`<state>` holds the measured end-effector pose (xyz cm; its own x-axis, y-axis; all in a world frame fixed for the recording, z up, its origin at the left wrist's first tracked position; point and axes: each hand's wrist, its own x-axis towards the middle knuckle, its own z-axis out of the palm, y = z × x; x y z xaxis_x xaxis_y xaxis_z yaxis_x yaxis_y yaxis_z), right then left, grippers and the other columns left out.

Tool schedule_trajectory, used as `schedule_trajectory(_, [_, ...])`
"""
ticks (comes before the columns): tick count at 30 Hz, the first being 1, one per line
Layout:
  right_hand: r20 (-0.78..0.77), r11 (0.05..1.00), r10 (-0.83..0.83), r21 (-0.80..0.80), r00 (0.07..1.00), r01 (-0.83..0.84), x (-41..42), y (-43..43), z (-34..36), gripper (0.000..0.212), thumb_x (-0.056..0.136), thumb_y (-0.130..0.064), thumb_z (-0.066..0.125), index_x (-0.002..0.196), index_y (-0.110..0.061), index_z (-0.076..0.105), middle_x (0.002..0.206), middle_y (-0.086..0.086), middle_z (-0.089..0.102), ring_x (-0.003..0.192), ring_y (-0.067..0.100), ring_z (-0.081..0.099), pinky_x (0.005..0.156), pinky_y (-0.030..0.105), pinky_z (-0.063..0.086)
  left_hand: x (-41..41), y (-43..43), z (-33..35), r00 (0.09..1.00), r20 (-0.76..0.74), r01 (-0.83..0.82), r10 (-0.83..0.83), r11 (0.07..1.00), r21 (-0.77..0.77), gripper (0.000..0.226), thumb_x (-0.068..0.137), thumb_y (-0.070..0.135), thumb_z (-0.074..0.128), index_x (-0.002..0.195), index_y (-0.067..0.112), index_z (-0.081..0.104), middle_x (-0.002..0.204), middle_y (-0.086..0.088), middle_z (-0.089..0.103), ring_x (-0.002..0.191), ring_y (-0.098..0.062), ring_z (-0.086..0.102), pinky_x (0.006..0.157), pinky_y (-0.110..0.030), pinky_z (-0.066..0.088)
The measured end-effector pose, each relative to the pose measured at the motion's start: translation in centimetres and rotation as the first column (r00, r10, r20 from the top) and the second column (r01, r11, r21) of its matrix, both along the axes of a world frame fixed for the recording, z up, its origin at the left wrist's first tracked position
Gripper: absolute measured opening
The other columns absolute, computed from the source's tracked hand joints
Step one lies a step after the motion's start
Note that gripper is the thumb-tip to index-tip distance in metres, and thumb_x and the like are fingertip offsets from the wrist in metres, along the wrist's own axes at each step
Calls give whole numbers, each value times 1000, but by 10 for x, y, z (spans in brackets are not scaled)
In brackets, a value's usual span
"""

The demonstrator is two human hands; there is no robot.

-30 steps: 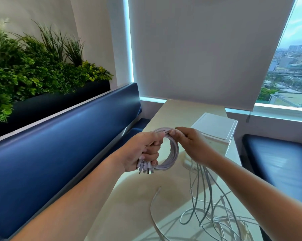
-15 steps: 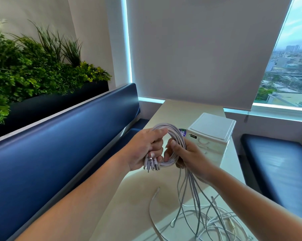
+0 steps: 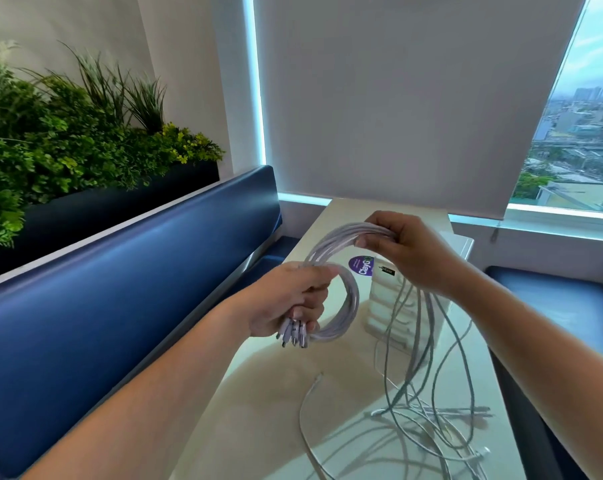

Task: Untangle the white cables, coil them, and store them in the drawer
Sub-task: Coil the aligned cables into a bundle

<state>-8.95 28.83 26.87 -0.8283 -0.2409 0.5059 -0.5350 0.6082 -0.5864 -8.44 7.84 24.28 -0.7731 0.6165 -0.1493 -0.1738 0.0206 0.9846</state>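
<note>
- The left hand is curled round one side of a coil of thin white cables, thumb on top. A cluster of connector ends pokes out below the fist.
- The right hand pinches a bundle of the same strands, raised above and to the right of the coil.
- From the right hand the uncoiled lengths hang down and spread into a loose tangle on the pale beige worktop.
- The step in hand looks like laying another loop onto the coil. To do it well, bring the pinched strands down under the left thumb at the same loop size as the rest. Let the strands slide through the right fingers so twists run out, and lift the slack slowly so the tangle does not pull into a knot.
- A small white plastic drawer unit stands on the worktop just behind the hanging strands, which could snag on it.
- What shows of its front looks closed. Its contents are hidden, and no cable is stored yet.
- A round purple sticker sits by its top corner.
- A dark blue padded bench runs along the left.
</note>
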Motion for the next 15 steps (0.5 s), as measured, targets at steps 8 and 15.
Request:
schedule_trajectory(8, [-81, 999, -27, 17, 996, 29, 3, -9, -41, 4, 96, -27, 50, 92, -27, 50, 67, -12, 52, 61, 1, 47, 57, 13, 35, -5, -1, 6, 978, 201, -118, 58, 946, 301, 60, 78, 73, 40, 61, 16, 33, 38, 6, 22, 30, -6, 21, 40, -19, 32])
schedule_trajectory(15, [52, 956, 76, -288, 996, -58, 8, -25, -71, 14, 97, -28, 38, 101, -26, 51, 65, -9, 44, 60, 13, 41, 57, 33, 38, -3, 7, 1, 979, 169, -173, 118, 915, 363, 42, 82, 48, 58, 60, 18, 37, 42, 6, 20, 32, -6, 21, 40, -19, 36])
